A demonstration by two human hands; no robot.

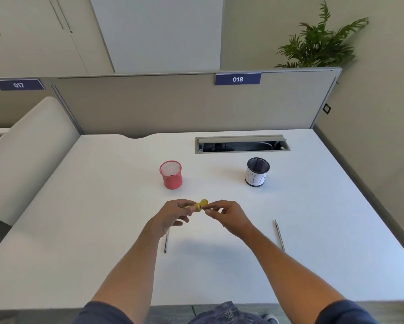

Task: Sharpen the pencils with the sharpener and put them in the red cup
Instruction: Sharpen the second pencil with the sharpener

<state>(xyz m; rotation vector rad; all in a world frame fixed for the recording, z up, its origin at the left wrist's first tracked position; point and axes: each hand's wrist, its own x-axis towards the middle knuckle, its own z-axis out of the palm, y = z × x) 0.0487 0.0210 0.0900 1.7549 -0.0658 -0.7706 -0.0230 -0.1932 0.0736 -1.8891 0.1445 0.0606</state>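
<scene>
My left hand (pixel 173 215) grips a small yellow sharpener (pixel 199 206) above the middle of the white desk (pixel 84 218). The sharpener's round lid is flipped up, and my right hand (pixel 224 216) pinches at it from the right. A red mesh cup (pixel 171 174) stands upright just beyond my hands. One dark pencil (pixel 166 240) lies on the desk, partly under my left wrist. A second pencil (pixel 279 235) lies to the right of my right forearm.
A black mesh cup (pixel 257 172) with a white paper label stands at the back right. Behind it is an open cable slot (pixel 241 144) in the desk. A grey partition (pixel 173 106) closes the far edge, and a white chair back (pixel 25 148) sits at the left.
</scene>
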